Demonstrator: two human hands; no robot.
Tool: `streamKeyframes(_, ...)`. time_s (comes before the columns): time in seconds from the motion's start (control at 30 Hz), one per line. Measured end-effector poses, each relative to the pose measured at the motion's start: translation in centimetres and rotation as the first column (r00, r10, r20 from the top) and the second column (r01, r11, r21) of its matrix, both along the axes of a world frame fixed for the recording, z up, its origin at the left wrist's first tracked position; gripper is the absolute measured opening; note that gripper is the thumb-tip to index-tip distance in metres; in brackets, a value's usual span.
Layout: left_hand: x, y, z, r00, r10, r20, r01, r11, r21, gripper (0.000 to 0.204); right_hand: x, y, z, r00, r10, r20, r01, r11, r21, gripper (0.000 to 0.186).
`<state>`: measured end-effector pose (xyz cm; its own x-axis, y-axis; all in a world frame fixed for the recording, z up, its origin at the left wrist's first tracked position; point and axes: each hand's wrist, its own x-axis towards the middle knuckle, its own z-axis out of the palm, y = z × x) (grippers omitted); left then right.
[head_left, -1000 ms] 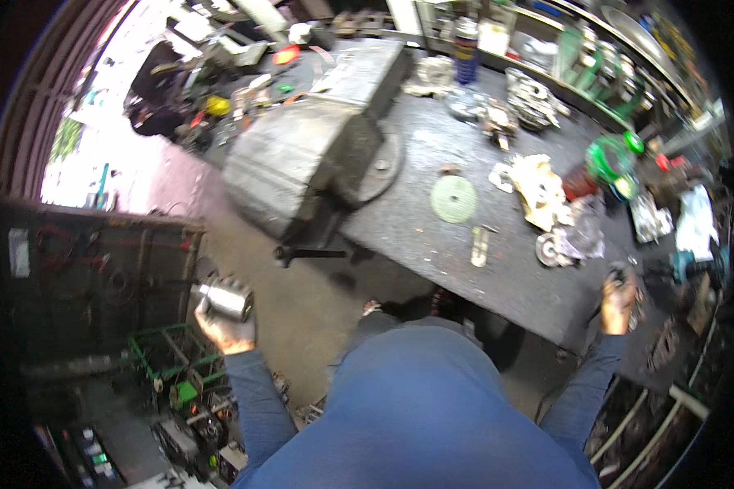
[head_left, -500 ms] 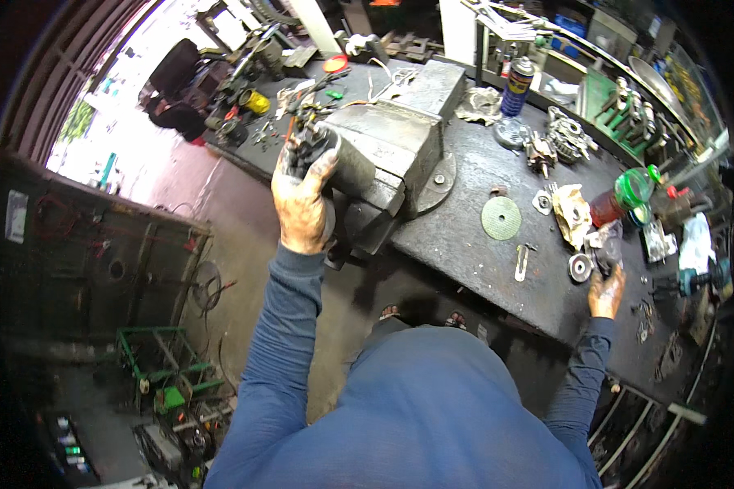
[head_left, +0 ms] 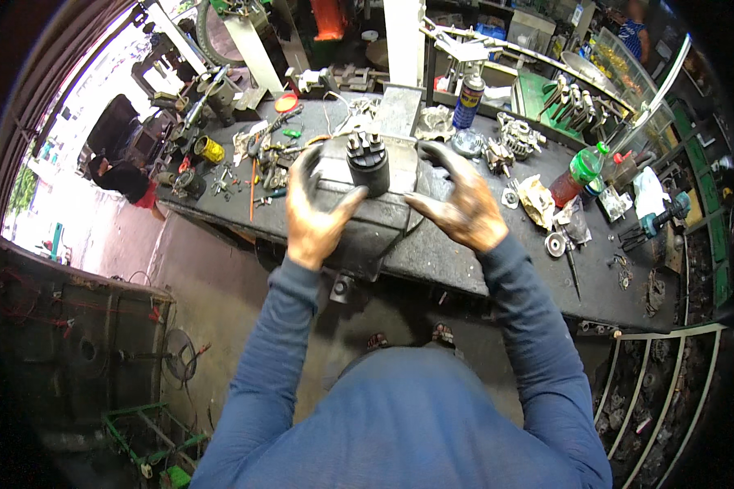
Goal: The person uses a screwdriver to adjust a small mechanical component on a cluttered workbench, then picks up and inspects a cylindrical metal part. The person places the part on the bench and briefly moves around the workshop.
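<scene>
A dark, short cylindrical part (head_left: 369,173) with several prongs on its top stands upright over the bench vise (head_left: 359,212). My left hand (head_left: 314,220) is at its left side, fingers stretched forward and thumb pointing at the part's lower edge. Whether that thumb touches it, I cannot tell. To the right, my right hand (head_left: 465,204) is spread with its thumb toward the part and a gap between them. Both hands are blackened with grime.
On the bench (head_left: 538,297) to the right lie a ring-shaped metal part (head_left: 555,244), a thin dark rod (head_left: 573,273), crumpled paper (head_left: 537,200), a red-liquid bottle (head_left: 579,173) and a power tool (head_left: 656,220). A blue spray can (head_left: 467,102) stands behind; a yellow can (head_left: 210,150) lies left.
My right hand has left the items at the bench's right and come to the vise. My left hand has opened from its grip on dark parts; the pronged cylinder now shows upright between my hands.
</scene>
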<state>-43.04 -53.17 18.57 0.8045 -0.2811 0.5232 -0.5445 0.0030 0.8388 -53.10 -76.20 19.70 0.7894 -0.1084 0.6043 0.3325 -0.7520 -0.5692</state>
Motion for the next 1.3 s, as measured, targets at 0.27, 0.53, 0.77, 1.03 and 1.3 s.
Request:
streamKeyframes(0.27,-5.2,12.9,-24.4,0.811,0.484,-0.33,-0.45,0.875,0.178,0.038,6.5,5.8,-1.1,0.991,0.101,-0.083,-0.071,0.948,0.309,0.067)
streamKeyframes(0.53,-14.7,4.2,-37.1,0.617,0.41,-0.672,-0.136,0.896,0.422,0.087,7.0,6.0,-1.0,0.983,0.174,-0.055,-0.149,0.938,0.312,0.063)
streamKeyframes(0.77,-15.6,3.5,-37.0,0.244,0.436,-0.866,-0.596,0.772,0.221,0.088,6.9,8.0,-0.5,0.975,0.212,-0.062,-0.185,0.938,0.292,0.068)
streamKeyframes(1.03,-22.3,-0.7,-5.8,0.454,-0.682,-0.573,0.021,0.651,-0.758,0.06,7.8,4.9,-2.8,0.994,0.108,-0.022,-0.103,0.982,0.159,0.074)
streamKeyframes(1.3,-5.8,12.7,-18.5,0.67,0.533,-0.517,-0.343,0.839,0.422,0.057,6.6,5.5,-1.8,0.986,0.15,-0.074,-0.129,0.964,0.233,0.075)
